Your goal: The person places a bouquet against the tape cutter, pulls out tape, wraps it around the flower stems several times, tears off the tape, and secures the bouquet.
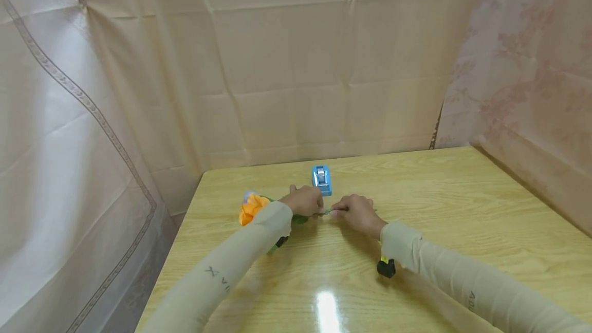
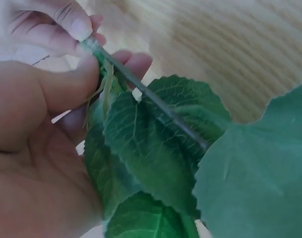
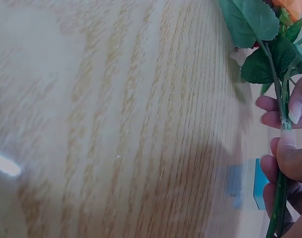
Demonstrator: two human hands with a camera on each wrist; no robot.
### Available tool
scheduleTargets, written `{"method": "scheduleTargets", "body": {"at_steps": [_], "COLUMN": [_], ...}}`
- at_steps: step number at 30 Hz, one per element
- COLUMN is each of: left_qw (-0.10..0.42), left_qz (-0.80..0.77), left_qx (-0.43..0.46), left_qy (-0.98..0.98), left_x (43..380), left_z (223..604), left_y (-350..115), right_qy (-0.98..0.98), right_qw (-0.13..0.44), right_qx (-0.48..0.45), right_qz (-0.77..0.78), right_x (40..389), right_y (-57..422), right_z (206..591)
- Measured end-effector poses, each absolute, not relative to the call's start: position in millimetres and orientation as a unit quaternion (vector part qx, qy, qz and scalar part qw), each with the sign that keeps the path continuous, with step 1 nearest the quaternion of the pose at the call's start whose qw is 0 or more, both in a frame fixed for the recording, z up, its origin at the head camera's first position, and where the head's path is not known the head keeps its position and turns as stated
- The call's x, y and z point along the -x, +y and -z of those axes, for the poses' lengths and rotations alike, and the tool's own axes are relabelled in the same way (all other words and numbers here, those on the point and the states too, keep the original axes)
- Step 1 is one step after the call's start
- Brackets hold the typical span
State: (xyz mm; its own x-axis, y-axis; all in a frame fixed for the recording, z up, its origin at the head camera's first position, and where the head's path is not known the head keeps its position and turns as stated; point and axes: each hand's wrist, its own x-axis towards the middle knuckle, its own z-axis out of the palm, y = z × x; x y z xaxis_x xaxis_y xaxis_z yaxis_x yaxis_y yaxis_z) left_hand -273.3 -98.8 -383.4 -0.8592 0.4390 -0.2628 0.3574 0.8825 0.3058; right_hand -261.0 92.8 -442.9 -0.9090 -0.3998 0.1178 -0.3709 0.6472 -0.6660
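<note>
A bunch of artificial flowers (image 1: 253,208) lies across both hands, its orange bloom to the left and a lilac one partly seen behind. My left hand (image 1: 304,200) pinches the green stems just below the leaves (image 2: 146,144). Right beside it, my right hand (image 1: 358,212) grips the lower stems (image 3: 278,208) between thumb and fingers. Between the two thumbs, a shiny clear band, apparently tape (image 3: 285,122), goes around the stems. Just beyond the left hand stands a blue tape dispenser (image 1: 321,180).
The wood-grain table (image 1: 462,204) reaches out on both sides of the hands, with a light glare near its front. A beige cloth curtain (image 1: 296,66) hangs behind the far edge, and further cloth closes off the left and right sides.
</note>
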Motion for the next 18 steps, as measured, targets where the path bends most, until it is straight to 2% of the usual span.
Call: {"method": "scheduleTargets", "body": {"at_steps": [3,7,11,18], "left_qw": [0.186,0.173,0.124,0.008], "left_qz": [-0.122,-0.107,-0.081,0.052], "left_qx": [-0.203,-0.214,-0.233,-0.289], "left_qy": [0.954,0.955,0.961,0.956], "left_x": [274,274,272,264], "left_z": [381,384,391,406], "left_y": [-98,-96,-95,-95], "right_qy": [0.907,0.908,0.907,0.907], "right_qw": [0.017,0.008,0.011,0.059], "right_qx": [0.213,0.215,0.214,0.229], "right_qz": [0.363,0.360,0.361,0.348], "right_x": [261,262,263,265], "right_y": [93,93,94,96], "right_z": [444,445,445,449]}}
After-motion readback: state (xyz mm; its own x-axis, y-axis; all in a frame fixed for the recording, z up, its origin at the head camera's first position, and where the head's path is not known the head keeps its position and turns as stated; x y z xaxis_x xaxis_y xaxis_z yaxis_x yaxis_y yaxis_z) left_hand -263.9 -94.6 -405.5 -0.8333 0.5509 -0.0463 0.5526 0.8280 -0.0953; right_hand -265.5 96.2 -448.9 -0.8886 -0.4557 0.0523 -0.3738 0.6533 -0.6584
